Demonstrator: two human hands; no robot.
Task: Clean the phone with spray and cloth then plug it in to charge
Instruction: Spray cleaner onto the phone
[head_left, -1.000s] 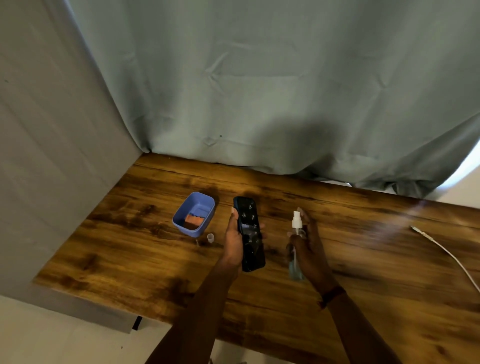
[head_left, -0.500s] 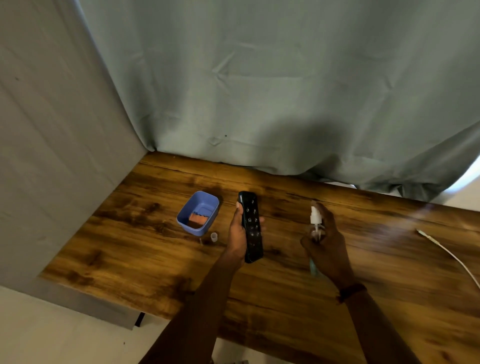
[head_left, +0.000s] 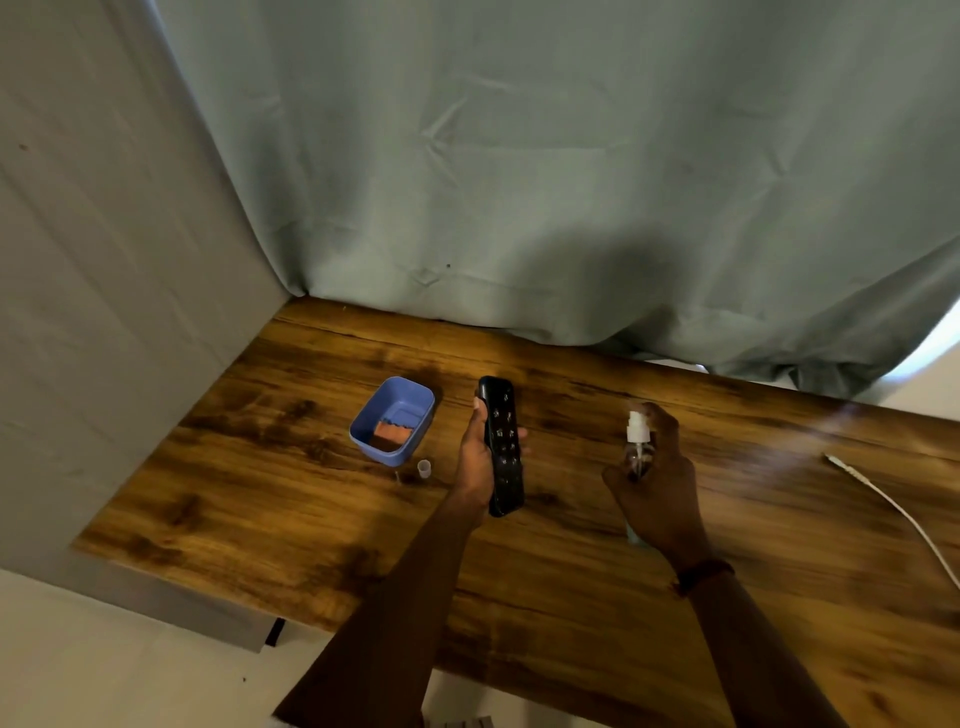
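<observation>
In the head view, we see the left hand (head_left: 480, 457) grasping the phone (head_left: 503, 447) by its long edges, over the middle of the tabletop (head_left: 291, 499) and somewhat toward the far edge. The phone's dark face is turned up and to the right, which we judge is meant to present it to the nozzle. Pale specks dot the glass. We take them for droplets, though they could be reflections.

The right hand (head_left: 654, 493) is wrapped round the spray bottle (head_left: 638, 441), held upright and apart from the phone on its right. A finger curls over the white pump head, so we judge the hand is placed to press.

A blue tub (head_left: 363, 431) stands toward the far left corner, near the phone hand. In it lies an orange piece (head_left: 393, 432) that we take for the cloth, kept within easy reach for wiping. A small clear cap (head_left: 424, 467), probably the bottle's, sits just beside the tub on its near side. The white cable (head_left: 893, 506) trails along the right edge, well apart from both hands and waiting for the charging step. A grey-green curtain (head_left: 519, 182) hangs behind the far edge.
</observation>
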